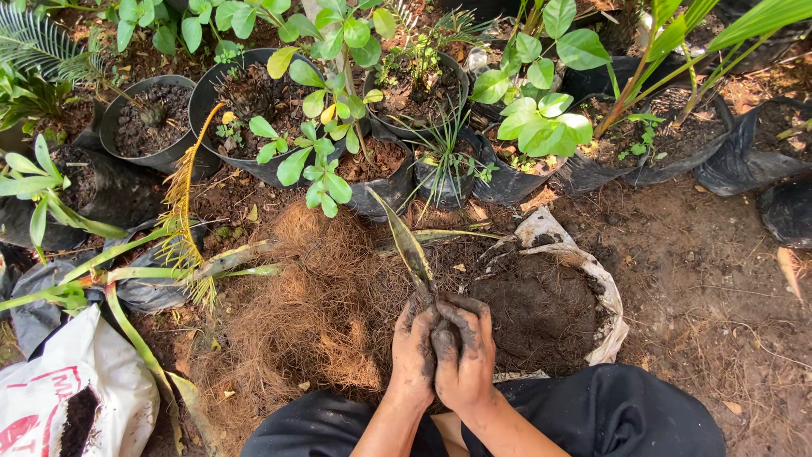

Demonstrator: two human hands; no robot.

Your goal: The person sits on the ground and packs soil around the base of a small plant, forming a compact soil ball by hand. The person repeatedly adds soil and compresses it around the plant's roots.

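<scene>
Nearest, black-trousered knees [609, 415] bent at either side of the forearms. Just ahead, left hand [414, 351] and right hand [463, 355] pressed side by side, both caked in dark soil, fingers [470, 315] curled together and closed round the base of a small plant [408, 245]; root end hidden inside the grip, so exact contact not visible. Rising straight out from between the fingertips, one narrow green-yellow leaf, tilted up and slightly to the left, with a second thin leaf lying flatter toward the right. Directly right of the fingers, an open white sack [592, 279] with its rim rolled down, filled with dark soil [541, 309], touching the right hand's side. Left of the fingers, a heap of brown coconut fibre [313, 313], spread wide over the ground. Further left and low, a white bag [85, 381] with red print, soil showing at its mouth, and a limp palm seedling [182, 254] with yellowed fronds lying across black plastic. Beyond the fingertips, a row of black grow bags [385, 182] and a black round pot [152, 123], well apart from the hands, carrying broad-leaved green shrubs [541, 118] and grassy shoots. Far right, bare brown earth [710, 279] and more crumpled black bags.
</scene>
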